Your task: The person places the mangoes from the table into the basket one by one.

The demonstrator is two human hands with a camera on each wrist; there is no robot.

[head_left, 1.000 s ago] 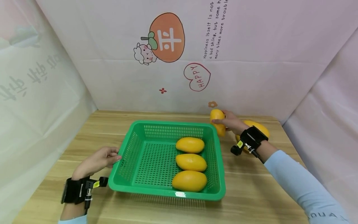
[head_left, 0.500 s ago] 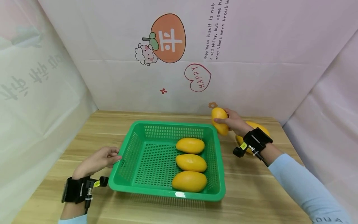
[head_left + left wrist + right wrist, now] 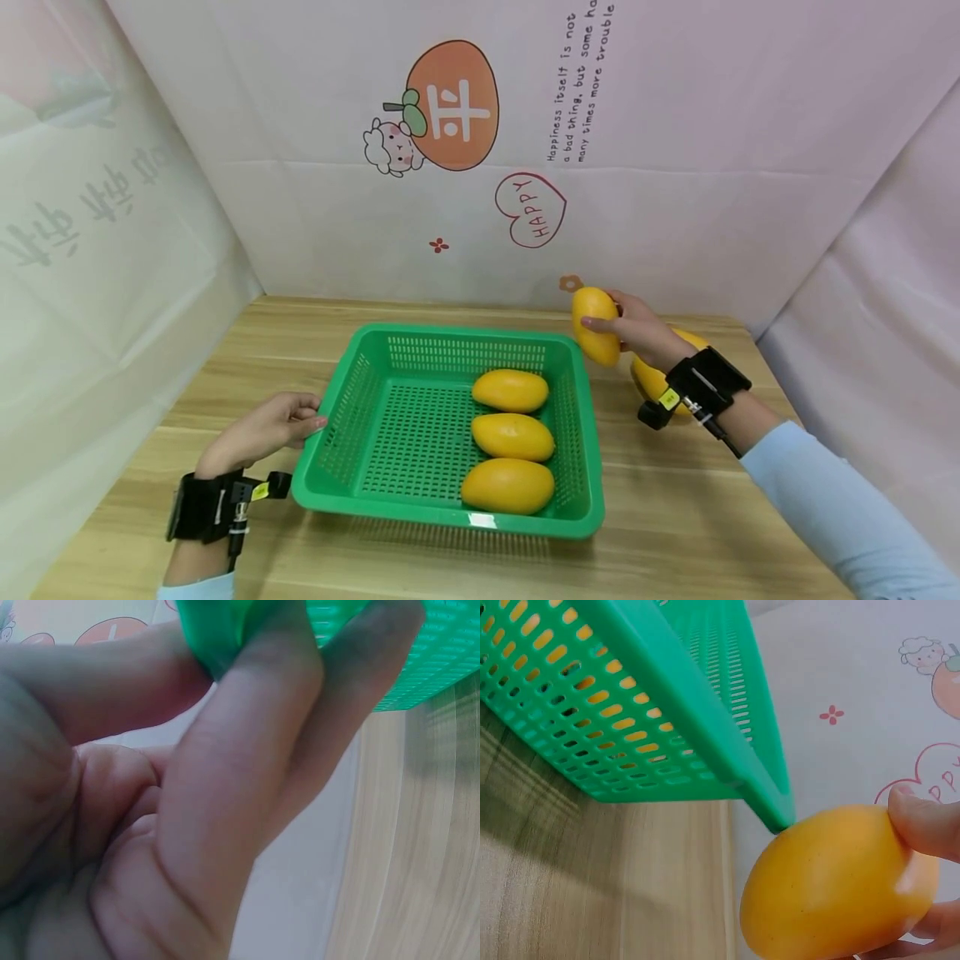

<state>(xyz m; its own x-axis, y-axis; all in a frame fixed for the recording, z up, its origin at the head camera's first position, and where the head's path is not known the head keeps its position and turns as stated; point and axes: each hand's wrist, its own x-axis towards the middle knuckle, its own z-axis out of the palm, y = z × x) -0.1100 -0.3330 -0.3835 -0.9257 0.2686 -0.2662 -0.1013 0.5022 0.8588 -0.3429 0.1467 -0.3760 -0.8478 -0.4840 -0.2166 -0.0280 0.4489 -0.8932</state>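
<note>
My right hand [image 3: 637, 327] grips a yellow mango [image 3: 596, 327] between thumb and fingers, just off the far right corner of a green plastic basket [image 3: 448, 332]. The right wrist view shows that mango [image 3: 832, 885] close up, with the thumb on its upper side. At the basket's left rim my left hand [image 3: 266, 429] pinches the edge; in the left wrist view its thumb and fingers lie on either side of the green rim [image 3: 217, 637]. Three mangoes lie in a column along the basket's right side, the middle one [image 3: 513, 437] between the other two.
More yellow mango [image 3: 651, 379] shows on the table behind my right wrist, partly hidden by it. The wooden table [image 3: 660, 517] ends at a white printed cloth wall [image 3: 337, 225] at the back, with cloth on both sides too.
My right hand has drawn slightly to the right with the mango, which has turned to show more of its broad side. The left hand and the basket stay put.
</note>
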